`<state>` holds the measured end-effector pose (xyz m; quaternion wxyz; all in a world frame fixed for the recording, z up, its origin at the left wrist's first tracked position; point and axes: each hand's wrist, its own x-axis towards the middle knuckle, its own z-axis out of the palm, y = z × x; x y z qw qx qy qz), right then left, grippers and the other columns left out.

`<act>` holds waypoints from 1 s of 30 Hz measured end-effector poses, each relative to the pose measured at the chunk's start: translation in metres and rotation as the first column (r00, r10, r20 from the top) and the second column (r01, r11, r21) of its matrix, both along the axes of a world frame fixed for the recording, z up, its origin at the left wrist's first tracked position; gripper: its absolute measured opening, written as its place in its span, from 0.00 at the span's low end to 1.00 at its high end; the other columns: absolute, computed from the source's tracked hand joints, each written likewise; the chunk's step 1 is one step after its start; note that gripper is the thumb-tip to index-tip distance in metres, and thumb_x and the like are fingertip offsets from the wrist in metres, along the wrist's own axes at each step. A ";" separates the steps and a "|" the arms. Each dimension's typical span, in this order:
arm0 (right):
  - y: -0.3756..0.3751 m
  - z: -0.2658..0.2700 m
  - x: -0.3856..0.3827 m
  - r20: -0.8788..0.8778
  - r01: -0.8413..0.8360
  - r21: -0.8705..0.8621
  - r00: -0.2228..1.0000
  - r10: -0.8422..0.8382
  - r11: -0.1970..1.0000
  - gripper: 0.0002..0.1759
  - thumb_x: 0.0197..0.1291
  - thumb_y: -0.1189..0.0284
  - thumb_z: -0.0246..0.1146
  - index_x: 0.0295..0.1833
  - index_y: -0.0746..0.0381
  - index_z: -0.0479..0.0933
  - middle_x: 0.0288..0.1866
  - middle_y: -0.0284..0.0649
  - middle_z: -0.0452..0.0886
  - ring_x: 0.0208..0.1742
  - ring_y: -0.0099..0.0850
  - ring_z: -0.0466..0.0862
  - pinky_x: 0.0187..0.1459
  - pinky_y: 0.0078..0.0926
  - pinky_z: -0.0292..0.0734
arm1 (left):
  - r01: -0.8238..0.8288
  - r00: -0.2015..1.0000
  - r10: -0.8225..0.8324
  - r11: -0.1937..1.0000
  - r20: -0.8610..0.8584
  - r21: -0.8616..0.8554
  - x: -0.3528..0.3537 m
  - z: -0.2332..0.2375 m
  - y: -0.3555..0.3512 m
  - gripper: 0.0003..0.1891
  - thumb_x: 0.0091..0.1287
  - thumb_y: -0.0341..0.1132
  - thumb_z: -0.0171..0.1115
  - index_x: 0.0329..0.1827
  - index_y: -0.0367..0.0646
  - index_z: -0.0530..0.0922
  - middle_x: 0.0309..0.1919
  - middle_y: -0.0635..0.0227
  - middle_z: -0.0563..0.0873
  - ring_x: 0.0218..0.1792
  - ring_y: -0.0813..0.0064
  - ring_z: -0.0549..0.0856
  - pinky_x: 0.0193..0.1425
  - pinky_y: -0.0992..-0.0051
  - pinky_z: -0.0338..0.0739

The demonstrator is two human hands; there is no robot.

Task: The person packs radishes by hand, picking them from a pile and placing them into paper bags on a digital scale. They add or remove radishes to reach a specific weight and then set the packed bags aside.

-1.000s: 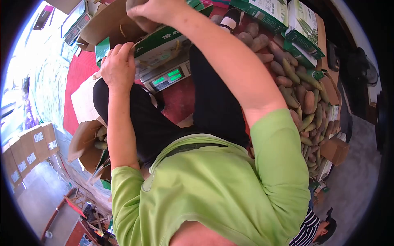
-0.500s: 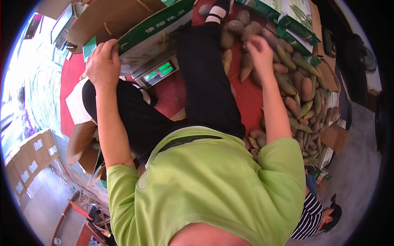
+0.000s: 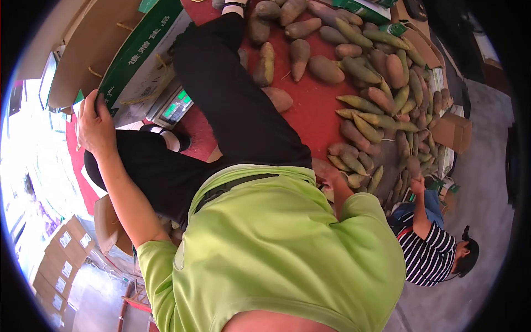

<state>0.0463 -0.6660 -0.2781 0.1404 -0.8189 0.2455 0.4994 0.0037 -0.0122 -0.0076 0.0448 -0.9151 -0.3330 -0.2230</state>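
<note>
Your left fingers (image 3: 88, 106) grip the rim of the green-printed box (image 3: 138, 58), with the lit scale (image 3: 176, 109) to their right. Beside your right fingers (image 3: 330, 173), whose hold you cannot tell, lie tubers (image 3: 352, 162).

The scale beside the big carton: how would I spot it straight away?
Find the big open carton whose edge the left hand holds. Between its printed side and the black trouser leg sits the scale. Glowing green display panels set it apart from both.

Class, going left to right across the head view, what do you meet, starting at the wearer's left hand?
Left hand, scale's lit display, right foot, right hand, co-worker's hand, small cardboard box.
</note>
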 end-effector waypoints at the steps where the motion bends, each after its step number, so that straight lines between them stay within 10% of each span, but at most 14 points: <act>1: 0.001 0.000 -0.015 0.002 -0.062 -0.024 0.998 0.062 0.998 0.19 0.54 0.68 0.68 0.51 0.61 0.74 0.44 0.45 0.81 0.44 0.40 0.82 0.44 0.40 0.78 | 0.005 1.000 -0.005 1.000 -0.002 0.000 0.002 -0.001 0.001 0.10 0.67 0.41 0.59 0.47 0.52 0.82 0.39 0.66 0.86 0.40 0.61 0.85 0.42 0.66 0.77; 18: 0.077 -0.026 -0.030 0.150 -0.345 -0.111 0.921 0.359 0.932 0.32 0.47 0.65 0.71 0.58 0.60 0.69 0.50 0.49 0.79 0.49 0.41 0.81 0.51 0.39 0.76 | -0.017 1.000 0.017 1.000 0.013 -0.001 0.002 0.000 -0.004 0.09 0.67 0.38 0.59 0.46 0.49 0.82 0.37 0.66 0.86 0.40 0.63 0.84 0.43 0.66 0.76; 30: 0.124 -0.020 0.086 0.421 -0.226 0.243 0.901 0.107 0.943 0.45 0.39 0.65 0.75 0.64 0.60 0.63 0.55 0.51 0.77 0.55 0.43 0.79 0.57 0.38 0.73 | 0.022 0.999 -0.024 0.999 0.049 0.024 0.005 0.006 -0.008 0.06 0.65 0.37 0.59 0.41 0.51 0.81 0.34 0.70 0.84 0.38 0.63 0.84 0.44 0.64 0.75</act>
